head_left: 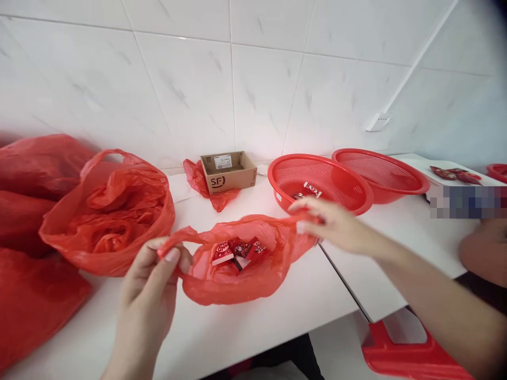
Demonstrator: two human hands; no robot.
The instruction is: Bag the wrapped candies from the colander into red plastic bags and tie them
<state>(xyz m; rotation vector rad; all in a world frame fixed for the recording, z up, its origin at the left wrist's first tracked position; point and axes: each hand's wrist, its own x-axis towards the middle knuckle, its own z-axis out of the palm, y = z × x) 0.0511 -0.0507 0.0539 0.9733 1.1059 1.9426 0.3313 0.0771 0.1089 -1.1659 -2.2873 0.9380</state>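
Cropped by the left edge: bulging red bags (pixel 39 169). Cut off at right: a red basin (pixel 499 172) and a partly pixelated co-worker (pixel 483 250). Lost below the bottom edge: part of a red plastic piece (pixel 400 354), perhaps a stool. Partly hidden behind the right hand (pixel 332 224): a red colander (pixel 336 184). Half concealed by overlap in an open bag (pixel 237 291): red packets (pixel 237 249). Too small to read: the label (pixel 223 161) on a carton (pixel 235 180).

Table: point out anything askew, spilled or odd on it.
Mildly odd: a crumpled bag pokes out at the left and front of the box, as if the box were set on it. I see no spill; the packets in the held bag lie inside it.
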